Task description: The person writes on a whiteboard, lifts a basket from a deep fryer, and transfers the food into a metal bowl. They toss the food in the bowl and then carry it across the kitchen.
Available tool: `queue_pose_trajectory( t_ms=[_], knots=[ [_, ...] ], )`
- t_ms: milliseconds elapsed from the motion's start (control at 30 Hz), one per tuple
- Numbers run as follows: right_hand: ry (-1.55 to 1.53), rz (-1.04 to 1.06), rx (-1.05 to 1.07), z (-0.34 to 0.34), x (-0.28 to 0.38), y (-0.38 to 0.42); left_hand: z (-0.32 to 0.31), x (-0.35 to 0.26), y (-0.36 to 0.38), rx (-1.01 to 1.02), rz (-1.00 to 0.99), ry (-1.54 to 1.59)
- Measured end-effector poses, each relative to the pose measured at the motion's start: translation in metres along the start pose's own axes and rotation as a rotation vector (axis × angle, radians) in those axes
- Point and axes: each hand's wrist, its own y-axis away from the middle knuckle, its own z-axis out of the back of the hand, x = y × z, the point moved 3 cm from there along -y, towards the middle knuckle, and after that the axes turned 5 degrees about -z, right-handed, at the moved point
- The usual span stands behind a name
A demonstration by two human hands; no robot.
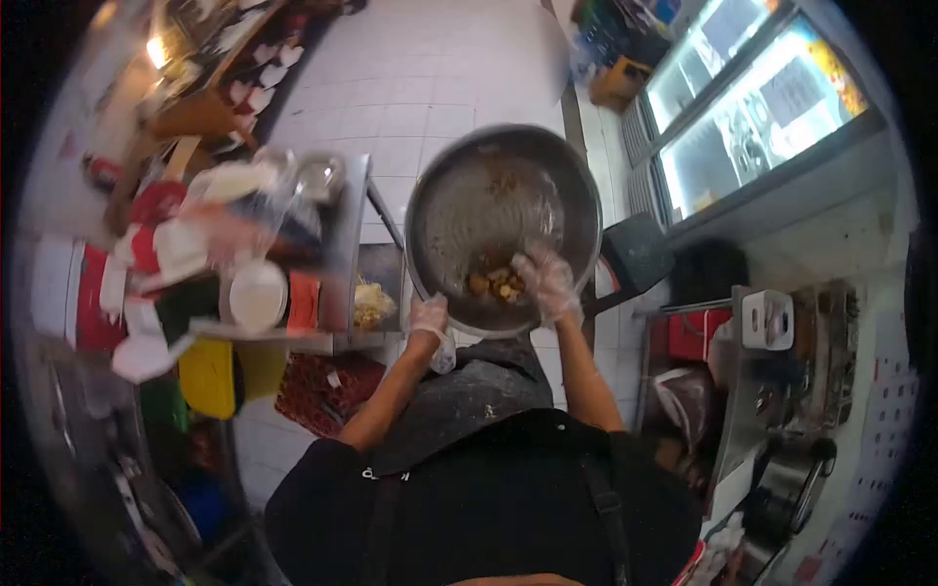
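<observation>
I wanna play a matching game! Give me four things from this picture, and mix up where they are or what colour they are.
Things:
1. Big bowl
2. Left hand
3. Right hand
4. Round white thing

Places and colours:
A. At the bowl's rim
B. On the counter at the left of the picture
C. Grey
D. Inside the bowl, next to the food pieces

Pairs: 1-C, 2-A, 3-D, 4-B
</observation>
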Motion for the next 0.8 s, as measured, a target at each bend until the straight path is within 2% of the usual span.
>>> queue_pose_trajectory(
  t_ms=[33, 67, 100, 133, 167, 200, 233, 267, 300, 333, 367, 400, 433, 467, 500, 567, 600, 633, 700, 733, 767, 800],
  knots=[
    [0.108, 0.028, -0.12, 0.006, -0.013, -0.043, 0.018, -0.042, -0.023, 0.268, -0.123, -0.361],
    [0.227, 0.057, -0.228, 0.005, -0.027, -0.073, 0.007, -0.031, -0.059, 0.294, -0.123, -0.374],
    [0.226, 0.032, -0.223, 0.008, -0.024, -0.086, -0.015, -0.011, -0.094, 0.208, -0.194, -0.137],
    [0.386, -0.103, -0.12, 0.014, -0.008, -0.107, -0.026, -0.008, -0.126, 0.095, -0.263, 0.108],
    [0.55, -0.201, -0.03, 0.02, 0.01, -0.149, -0.028, -0.03, -0.159, 0.063, -0.275, 0.119],
    [0.597, -0.049, -0.028, 0.014, 0.014, -0.184, -0.028, -0.054, -0.183, 0.054, -0.19, -0.022],
    [0.446, 0.004, 0.209, 0.011, 0.02, -0.218, -0.027, -0.068, -0.192, 0.055, -0.069, -0.163],
    [0.635, -0.076, 0.225, -0.007, 0.016, -0.249, -0.025, -0.079, -0.206, -0.035, 0.153, 0.13],
    [0.748, 0.093, 0.203, -0.019, 0.027, -0.285, -0.023, -0.097, -0.242, -0.155, 0.334, 0.451],
    [0.848, 0.266, 0.171, -0.034, 0.038, -0.309, -0.016, -0.113, -0.273, -0.203, 0.288, 0.455],
    [0.86, 0.376, 0.146, -0.053, 0.042, -0.333, -0.009, -0.121, -0.291, -0.233, 0.265, 0.442],
    [0.642, 0.323, 0.309, -0.056, 0.076, -0.356, -0.007, -0.114, -0.318, -0.289, 0.285, 0.458],
    [0.649, 0.37, 0.34, -0.073, 0.086, -0.385, -0.013, -0.104, -0.348, -0.376, 0.202, 0.372],
    [0.587, 0.247, 0.416, -0.093, 0.082, -0.414, -0.015, -0.106, -0.374, -0.454, 0.124, 0.291],
    [0.536, 0.122, 0.486, -0.107, 0.082, -0.44, -0.006, -0.12, -0.393, -0.497, 0.146, 0.32],
    [0.297, 0.445, 0.498, -0.13, 0.111, -0.469, 0.019, -0.137, -0.422, -0.488, 0.331, 0.57],
    [0.411, 0.563, 0.507, -0.163, 0.096, -0.503, 0.018, -0.12, -0.453, -0.541, 0.217, 0.59],
    [0.421, 0.602, 0.52, -0.181, 0.116, -0.533, 0.027, -0.116, -0.485, -0.58, 0.213, 0.606],
    [0.311, 0.246, 0.821, -0.222, 0.14, -0.58, 0.043, -0.098, -0.541, -0.476, 0.34, 0.467],
    [0.258, 0.186, 0.961, -0.246, 0.15, -0.608, 0.037, -0.068, -0.581, -0.481, 0.344, 0.411],
    [0.255, 0.181, 0.96, -0.249, 0.146, -0.609, 0.038, -0.068, -0.579, -0.475, 0.345, 0.409],
    [0.387, 0.649, 0.696, -0.269, 0.165, -0.644, 0.065, -0.069, -0.621, -0.509, 0.283, 0.485]
  ],
)
